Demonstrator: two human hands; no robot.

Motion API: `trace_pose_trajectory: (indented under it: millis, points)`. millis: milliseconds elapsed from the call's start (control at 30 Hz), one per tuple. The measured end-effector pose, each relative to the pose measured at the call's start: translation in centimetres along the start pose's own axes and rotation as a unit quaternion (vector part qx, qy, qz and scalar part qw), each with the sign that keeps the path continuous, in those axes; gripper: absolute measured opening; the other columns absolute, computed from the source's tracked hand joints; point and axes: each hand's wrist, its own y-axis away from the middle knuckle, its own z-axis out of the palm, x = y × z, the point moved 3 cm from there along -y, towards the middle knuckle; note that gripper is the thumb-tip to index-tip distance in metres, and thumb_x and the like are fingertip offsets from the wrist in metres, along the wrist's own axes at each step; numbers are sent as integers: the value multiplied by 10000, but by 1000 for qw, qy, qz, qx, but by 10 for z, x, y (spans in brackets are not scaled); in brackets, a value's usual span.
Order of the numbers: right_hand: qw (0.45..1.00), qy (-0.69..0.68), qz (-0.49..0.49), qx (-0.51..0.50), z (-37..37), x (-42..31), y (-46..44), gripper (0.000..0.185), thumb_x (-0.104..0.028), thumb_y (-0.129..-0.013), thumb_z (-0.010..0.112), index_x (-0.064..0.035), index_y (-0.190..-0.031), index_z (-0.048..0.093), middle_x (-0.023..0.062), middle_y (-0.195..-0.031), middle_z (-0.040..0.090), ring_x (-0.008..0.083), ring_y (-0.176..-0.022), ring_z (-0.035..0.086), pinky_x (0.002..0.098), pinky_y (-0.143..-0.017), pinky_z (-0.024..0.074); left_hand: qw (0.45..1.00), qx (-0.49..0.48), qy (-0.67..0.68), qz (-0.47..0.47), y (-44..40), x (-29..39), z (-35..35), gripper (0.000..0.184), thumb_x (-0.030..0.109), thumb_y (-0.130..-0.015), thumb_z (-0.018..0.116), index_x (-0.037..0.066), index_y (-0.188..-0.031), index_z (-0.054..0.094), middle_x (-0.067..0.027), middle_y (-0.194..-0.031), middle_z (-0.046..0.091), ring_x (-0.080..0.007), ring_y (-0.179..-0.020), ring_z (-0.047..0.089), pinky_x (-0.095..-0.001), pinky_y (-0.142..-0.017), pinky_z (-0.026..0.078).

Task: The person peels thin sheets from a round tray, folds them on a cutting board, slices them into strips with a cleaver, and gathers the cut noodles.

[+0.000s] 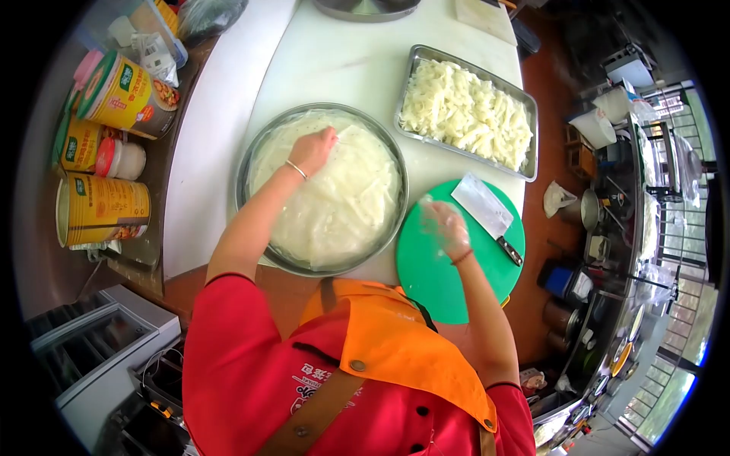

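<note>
A round metal pan (245, 186) holds a stack of thin, translucent white sheets (334, 205) that look like rice noodle sheets. Over the upper part of the stack, my left hand (313, 152) is closed, its fingertips pinching what appears to be the top sheet. My right hand (447, 228), in a clear plastic glove, hovers above the round green cutting board (426, 277); motion smears its fingers, so their closing cannot be made out. Just right of that hand lies a cleaver (484, 205) on the board, its dark handle toward the lower right.
Behind the board, a rectangular metal tray (465, 166) holds a heap of cut white strips (468, 110). Large yellow cans (103, 209) and a red-lidded jar (120, 158) stand on a shelf at left. Another metal pan (366, 9) sits at the counter's far end.
</note>
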Motion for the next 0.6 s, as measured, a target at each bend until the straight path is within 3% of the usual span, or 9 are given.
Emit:
trace_pose_trajectory:
  millis: [67, 133, 233, 300, 367, 400, 467, 533, 600]
  points:
    - [938, -311, 135, -71, 54, -8, -38, 451, -363, -966, 526, -61, -1301, 510, 106, -1228, 588, 340, -1073, 579, 432, -878, 499, 997, 34, 36, 62, 22, 28, -3, 145, 213, -971, 523, 72, -948, 496, -142, -795, 649, -340, -692, 642, -473, -596, 485]
    - [862, -419, 265, -104, 97, -53, -66, 511, -423, -963, 514, -66, -1328, 493, 99, -1333, 555, 349, -1131, 559, 438, -913, 492, 990, 47, 60, 116, 46, 55, -5, 125, 186, -952, 562, 79, -910, 512, -134, -755, 633, -335, -676, 630, -450, -581, 483]
    - [759, -551, 330, -105, 121, -118, -79, 337, -272, -984, 596, 20, -1149, 561, 130, -1057, 661, 262, -881, 661, 374, -771, 571, 985, 33, 64, 154, 82, 83, -1, 123, 170, -899, 597, 74, -907, 520, -104, -773, 601, -316, -710, 614, -424, -606, 497]
    - [815, -500, 276, -101, 138, -77, -103, 260, -233, -943, 609, -14, -1083, 594, 124, -1009, 667, 270, -856, 658, 377, -770, 559, 983, 48, 65, 164, 101, 100, -5, 128, 167, -878, 610, 71, -915, 533, -104, -817, 597, -306, -753, 614, -414, -632, 504]
    - [990, -101, 55, -80, 152, 3, -140, 186, -195, -903, 622, -48, -1016, 627, 119, -961, 673, 279, -830, 656, 379, -770, 547, 997, 53, 10, 59, 113, 90, -4, 205, 150, -813, 646, 67, -984, 570, -112, -925, 585, -287, -846, 606, -404, -693, 504]
    - [998, 57, -12, -38, 149, -6, -140, 150, -176, -883, 629, -65, -983, 644, 116, -937, 676, 284, -817, 655, 380, -769, 541, 998, 38, -42, -4, 119, 74, 2, 228, 143, -807, 639, 68, -1012, 573, -111, -940, 585, -278, -866, 605, -401, -710, 504]
    - [881, -433, 182, 56, 138, -42, -115, 52, -124, -825, 643, -96, -865, 659, 100, -855, 660, 276, -737, 644, 387, -719, 525, 990, 33, -105, -91, 130, 41, 2, 247, 112, -783, 643, 74, -1020, 585, -109, -953, 584, -280, -878, 600, -407, -719, 499]
    - [985, -145, -25, 94, 135, -17, -124, 38, -91, -857, 655, -70, -884, 638, 81, -839, 653, 245, -706, 638, 369, -672, 519, 986, 84, -102, -101, 136, 21, -19, 216, 75, -764, 648, 83, -972, 593, -108, -931, 582, -297, -863, 596, -425, -713, 490]
    - [980, -164, -43, 106, 130, -22, -117, 45, -79, -888, 659, -51, -899, 625, 63, -830, 646, 215, -688, 629, 347, -638, 510, 981, 165, -77, -73, 141, 16, -48, 166, 50, -761, 639, 89, -914, 590, -113, -894, 577, -309, -848, 595, -444, -715, 483]
